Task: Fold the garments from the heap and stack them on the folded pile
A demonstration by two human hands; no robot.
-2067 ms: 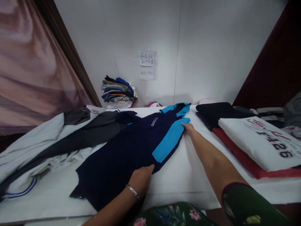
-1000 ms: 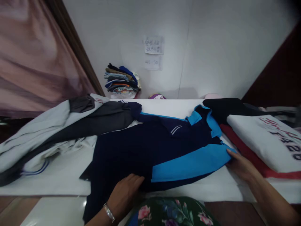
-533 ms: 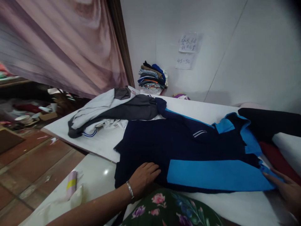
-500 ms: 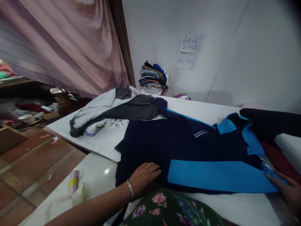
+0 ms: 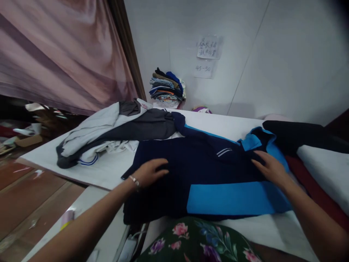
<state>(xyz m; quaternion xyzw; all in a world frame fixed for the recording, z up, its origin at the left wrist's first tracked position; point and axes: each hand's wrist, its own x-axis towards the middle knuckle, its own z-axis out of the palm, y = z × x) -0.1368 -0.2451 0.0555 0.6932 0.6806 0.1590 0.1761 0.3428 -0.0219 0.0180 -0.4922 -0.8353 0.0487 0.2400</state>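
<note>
Green floral cloth (image 5: 196,242) on the person's body is nearest, just on the near side of a navy garment (image 5: 201,160) that lies spread on the white desk (image 5: 212,123), hem to the left and collar to the right. A bright blue panel (image 5: 231,198) runs along the garment's near edge. To the near left of the garment, a pinkish roll with a yellow band (image 5: 66,218) sits partly behind the left forearm.

The left hand (image 5: 151,173), with a silvery bracelet (image 5: 133,181) at its wrist, is over the garment's hem end; its thumb and fingers are parted and slightly bent, with no cloth pinched between them. The right hand (image 5: 268,167) is over the collar end, beyond the blue panel, its fingers likewise apart and gripping nothing. Navy cloth lies directly beneath both sets of fingers; whether the fingertips touch it I cannot tell.

Right of the garment are a dark red cloth (image 5: 313,185), a white folded piece (image 5: 324,167) and a black one (image 5: 296,133). Loose grey and white clothes (image 5: 131,129) lie to its far left. Beyond the garment stands a pile of folded clothes (image 5: 166,89), and farther still, handwritten papers (image 5: 207,49) hang on the wall (image 5: 294,62).
</note>
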